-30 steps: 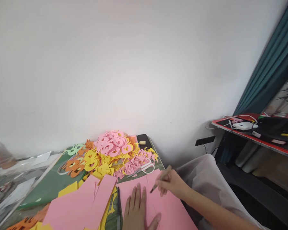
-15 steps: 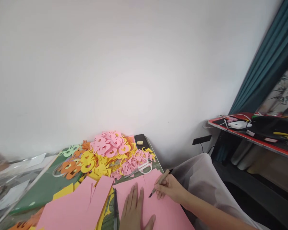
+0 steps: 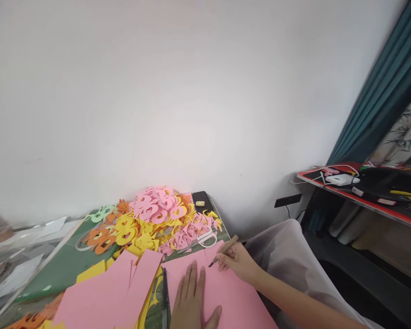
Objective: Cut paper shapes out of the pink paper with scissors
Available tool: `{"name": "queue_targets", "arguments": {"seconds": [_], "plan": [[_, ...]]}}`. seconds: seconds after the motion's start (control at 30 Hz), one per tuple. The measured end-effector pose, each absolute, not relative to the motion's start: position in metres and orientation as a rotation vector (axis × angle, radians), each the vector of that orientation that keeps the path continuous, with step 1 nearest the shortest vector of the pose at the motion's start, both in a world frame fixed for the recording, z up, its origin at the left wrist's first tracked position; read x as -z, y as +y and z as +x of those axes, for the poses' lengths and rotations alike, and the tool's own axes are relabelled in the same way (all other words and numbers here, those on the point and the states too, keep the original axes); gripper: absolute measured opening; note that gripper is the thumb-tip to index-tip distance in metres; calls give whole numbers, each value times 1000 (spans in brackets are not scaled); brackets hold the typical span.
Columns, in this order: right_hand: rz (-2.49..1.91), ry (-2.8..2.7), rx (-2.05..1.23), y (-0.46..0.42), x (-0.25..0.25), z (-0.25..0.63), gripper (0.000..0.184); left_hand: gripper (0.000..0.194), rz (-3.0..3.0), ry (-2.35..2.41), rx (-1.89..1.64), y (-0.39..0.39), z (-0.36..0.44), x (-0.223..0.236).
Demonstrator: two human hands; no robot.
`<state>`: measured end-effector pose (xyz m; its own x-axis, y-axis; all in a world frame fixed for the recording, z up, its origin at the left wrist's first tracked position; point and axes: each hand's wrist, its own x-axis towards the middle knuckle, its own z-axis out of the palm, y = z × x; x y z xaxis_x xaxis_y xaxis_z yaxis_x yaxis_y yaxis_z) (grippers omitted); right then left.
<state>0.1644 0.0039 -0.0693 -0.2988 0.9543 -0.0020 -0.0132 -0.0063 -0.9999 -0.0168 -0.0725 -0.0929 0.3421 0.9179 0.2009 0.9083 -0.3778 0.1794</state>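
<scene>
My left hand (image 3: 191, 297) lies flat with fingers stretched on a pink sheet of paper (image 3: 239, 304). Between the fingers of my right hand (image 3: 238, 262) is a brownish pen (image 3: 229, 245), its dark tip at the sheet's upper part; whether it touches is too small to tell. A dark, narrow tool (image 3: 165, 297) lies along the sheet's left edge. More pink paper (image 3: 102, 299), with cuts in its upper edge, rests on yellow sheets to the left. White-handled scissors (image 3: 207, 238) lie beyond the sheet, their blades partly among pink scraps (image 3: 188, 234).
Pink cut-out shapes (image 3: 154, 205) are heaped by the wall with yellow cut-outs (image 3: 126, 233) and orange cut-outs (image 3: 101, 240). A black phone (image 3: 199, 196) carries a small cream eraser-like block (image 3: 200, 204). A red-edged table (image 3: 373, 203) stands at right, above a power strip's level (image 3: 287, 200).
My right hand and the pen have moved up and slightly left over the pink sheet. My left hand stays pressed in nearly the same place.
</scene>
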Motion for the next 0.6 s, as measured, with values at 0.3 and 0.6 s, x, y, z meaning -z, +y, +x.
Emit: {"name": "queue_targets", "arguments": {"seconds": [0.3,0.6], "plan": [[-1083,-1393,-1414,13,68,158,43,65,2544,1732,-428,-73,-16,92],[-1117,-1382,-1400,32,78,153,45,66,2548,1725,-418,-72,-17,94]]}}
